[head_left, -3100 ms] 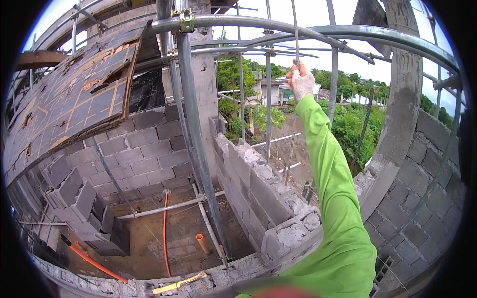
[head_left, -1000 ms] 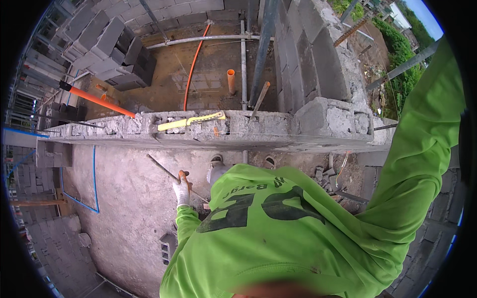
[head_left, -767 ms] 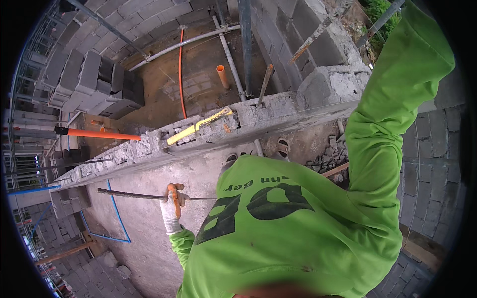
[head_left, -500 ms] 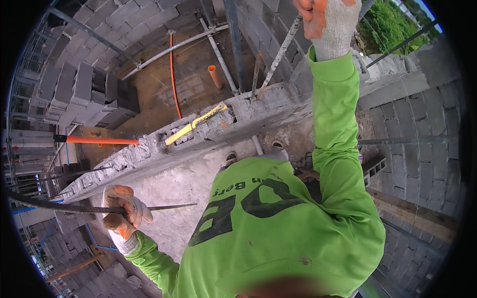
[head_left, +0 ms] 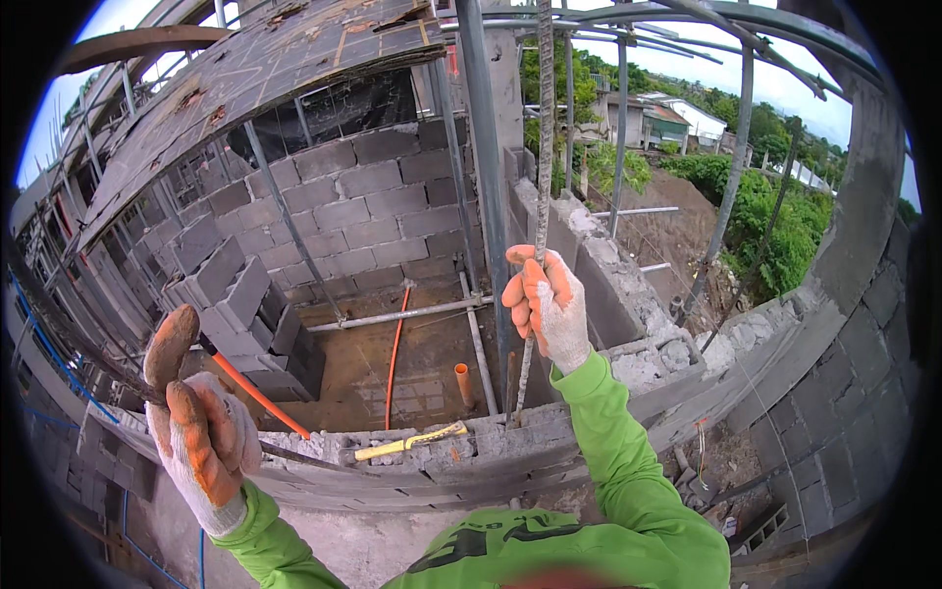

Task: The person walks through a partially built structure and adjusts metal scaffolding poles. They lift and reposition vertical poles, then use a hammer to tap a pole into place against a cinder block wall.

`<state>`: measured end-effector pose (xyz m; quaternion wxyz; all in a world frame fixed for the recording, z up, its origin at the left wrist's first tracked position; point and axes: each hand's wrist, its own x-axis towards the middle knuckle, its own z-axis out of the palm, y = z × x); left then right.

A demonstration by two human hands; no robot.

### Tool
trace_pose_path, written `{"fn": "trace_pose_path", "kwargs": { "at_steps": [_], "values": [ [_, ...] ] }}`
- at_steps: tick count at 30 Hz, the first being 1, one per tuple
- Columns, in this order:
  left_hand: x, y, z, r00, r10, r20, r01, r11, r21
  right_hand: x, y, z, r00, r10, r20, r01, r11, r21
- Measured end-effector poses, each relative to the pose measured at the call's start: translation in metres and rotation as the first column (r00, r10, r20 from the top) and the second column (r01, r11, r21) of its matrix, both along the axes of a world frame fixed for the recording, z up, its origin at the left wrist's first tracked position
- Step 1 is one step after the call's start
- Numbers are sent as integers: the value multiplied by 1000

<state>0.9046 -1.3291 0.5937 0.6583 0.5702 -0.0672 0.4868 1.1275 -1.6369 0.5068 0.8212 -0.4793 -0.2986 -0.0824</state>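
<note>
My right hand [head_left: 549, 304], in a white glove with orange finger coating, is closed around an upright ribbed rebar [head_left: 546, 128]. Below the hand, this bar reaches down to the top of a low block wall [head_left: 491, 447]. On the left, my left hand [head_left: 201, 432], gloved alike, has a long dark rod [head_left: 113, 365] passing through its grip. One finger sticks up while the others curl at the rod, whose thin end slants down toward the wall. A yellow tool [head_left: 410, 442] lies on the wall top between my hands.
Behind the wall stand an orange pipe stub [head_left: 463, 385], a thin orange conduit [head_left: 397, 355] and stacked grey blocks [head_left: 245, 314]. A metal post [head_left: 479, 167] rises close left of the rebar. Rusty sheeting [head_left: 265, 83] hangs overhead at left. Scaffold pipes [head_left: 746, 147] cross at right.
The view has tilted up, bringing the far walls and greenery into sight. My right hand now appears lower in the picture, still on the rebar. A finger of my left hand has lifted.
</note>
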Motion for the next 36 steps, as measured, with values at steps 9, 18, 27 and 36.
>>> {"fn": "trace_pose_path", "kwargs": {
  "at_steps": [9,18,27,36],
  "values": [
    [98,21,109,984,78,163,-132,928,349,7,14,16,998,-14,63,17,999,-46],
    [129,101,161,949,141,282,-294,717,632,11,5,13,993,-62,96,68,996,-55],
    [118,99,216,873,248,419,-441,768,464,16,-4,24,991,-96,97,98,995,-15],
    [116,189,209,884,304,354,-411,866,283,29,-11,26,987,-129,90,124,990,61]
  ]
}}
